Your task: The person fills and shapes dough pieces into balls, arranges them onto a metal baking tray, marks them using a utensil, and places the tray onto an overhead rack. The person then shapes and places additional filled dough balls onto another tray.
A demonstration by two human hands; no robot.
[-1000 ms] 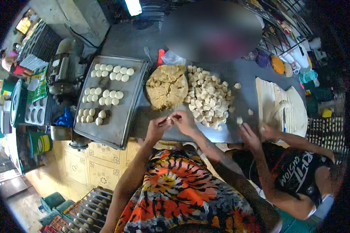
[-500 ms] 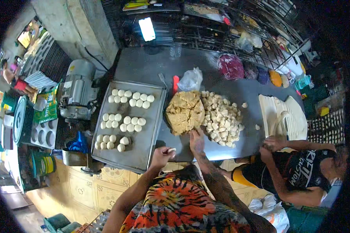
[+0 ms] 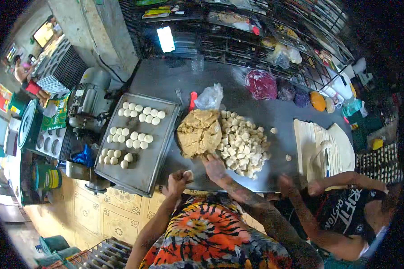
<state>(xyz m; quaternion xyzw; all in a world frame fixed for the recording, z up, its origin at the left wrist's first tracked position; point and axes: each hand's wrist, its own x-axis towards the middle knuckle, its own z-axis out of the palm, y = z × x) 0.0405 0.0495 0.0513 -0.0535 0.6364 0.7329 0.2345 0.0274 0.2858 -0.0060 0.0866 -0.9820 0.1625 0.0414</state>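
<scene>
My left hand is closed around a small flattened piece of white dough, just off the right edge of the metal tray. Fingers bent, my right hand presses into the lower edge of a big tan mound of crumbly filling; its fingertips are partly hidden there. Right beside the mound lies a heap of cut white dough pieces. Smooth round dough balls stand on the tray in several small groups.
A co-worker's hands are near pale dough strips at the right. Behind the filling lie a plastic bag, a red-handled tool, a fork and a wrapped magenta lump. A motor stands left of the tray.
The view has shifted, so the table's contents sit further left. My left hand has turned with the dough piece; my right hand stays at the filling. The co-worker's hands have moved apart.
</scene>
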